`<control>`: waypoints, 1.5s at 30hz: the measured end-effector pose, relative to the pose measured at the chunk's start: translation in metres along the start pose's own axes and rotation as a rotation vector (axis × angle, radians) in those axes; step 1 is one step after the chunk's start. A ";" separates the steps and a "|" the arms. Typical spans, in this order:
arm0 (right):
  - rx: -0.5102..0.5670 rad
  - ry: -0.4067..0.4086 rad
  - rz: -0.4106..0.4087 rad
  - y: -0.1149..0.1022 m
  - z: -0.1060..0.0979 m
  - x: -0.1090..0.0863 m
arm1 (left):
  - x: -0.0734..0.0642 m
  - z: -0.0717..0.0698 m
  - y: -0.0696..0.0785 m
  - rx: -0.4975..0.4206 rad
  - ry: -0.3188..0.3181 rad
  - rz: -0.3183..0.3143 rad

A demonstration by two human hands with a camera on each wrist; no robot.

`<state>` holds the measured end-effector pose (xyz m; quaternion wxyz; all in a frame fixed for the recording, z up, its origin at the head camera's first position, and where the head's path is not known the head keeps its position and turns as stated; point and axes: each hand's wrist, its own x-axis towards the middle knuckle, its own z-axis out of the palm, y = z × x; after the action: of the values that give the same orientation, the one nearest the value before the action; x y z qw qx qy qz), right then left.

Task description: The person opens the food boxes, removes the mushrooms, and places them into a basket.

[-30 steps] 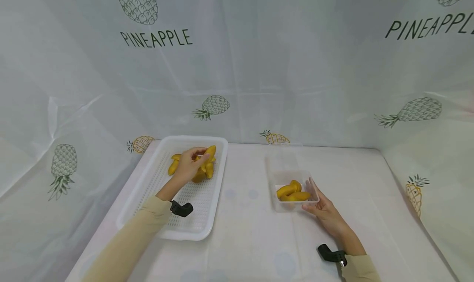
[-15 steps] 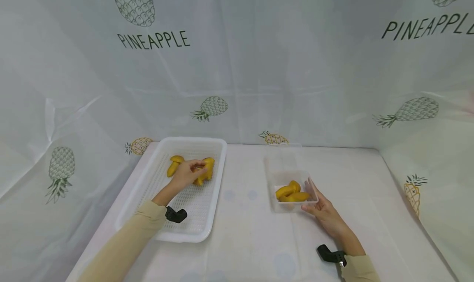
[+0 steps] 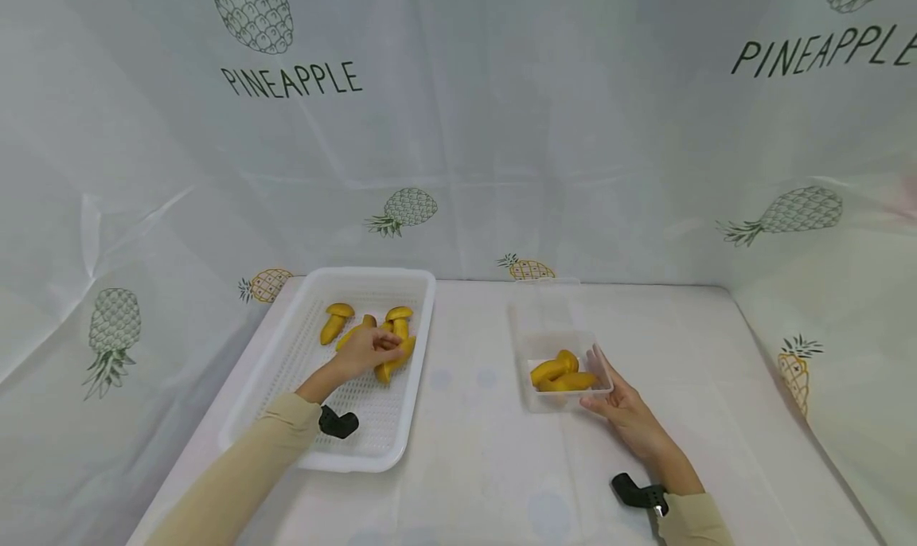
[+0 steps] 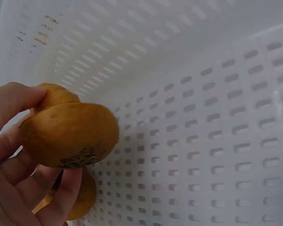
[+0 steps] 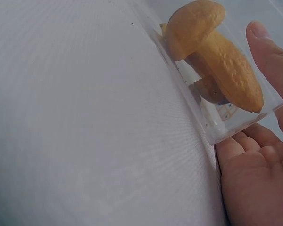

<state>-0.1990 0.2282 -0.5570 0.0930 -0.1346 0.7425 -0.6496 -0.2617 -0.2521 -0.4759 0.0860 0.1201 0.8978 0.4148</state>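
My left hand (image 3: 364, 351) is inside the white perforated basket (image 3: 365, 423), pinching a yellow-brown mushroom (image 4: 70, 134) between thumb and fingers. Its broad cap, with a dark rough patch, faces the left wrist camera. A second mushroom (image 4: 82, 197) shows beneath the fingers. Around the hand lie several loose mushrooms, one (image 3: 334, 323) apart on the left. My right hand (image 3: 626, 411) grips the near right corner of a clear plastic box (image 3: 555, 404), thumb at the front, fingers along the right side. Several mushrooms lie inside, one large mushroom (image 5: 226, 66) nearest the right wrist camera.
The box's clear hinged lid (image 3: 546, 306) lies folded back behind it. Basket and box stand apart on a table with a pale cloth (image 3: 466, 450). A pineapple-print curtain (image 3: 573, 132) hangs behind the table and at both sides.
My left hand has shifted from a mushroom raised over the pile down into the pile, spreading the mushrooms and moving slightly toward me. My right hand stays at the box.
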 end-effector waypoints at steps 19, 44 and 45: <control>-0.001 -0.002 -0.002 -0.001 0.000 -0.001 | 0.001 -0.004 -0.007 -0.031 -0.005 0.006; 0.011 0.005 0.016 -0.002 0.000 0.000 | 0.026 0.006 0.084 -0.245 0.079 0.172; 0.012 0.006 0.016 -0.002 0.000 0.000 | 0.027 0.008 0.089 -0.264 0.071 0.177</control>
<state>-0.1989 0.2277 -0.5550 0.0969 -0.1263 0.7399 -0.6536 -0.2730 -0.1826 -0.4147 0.0322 0.1718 0.8238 0.5392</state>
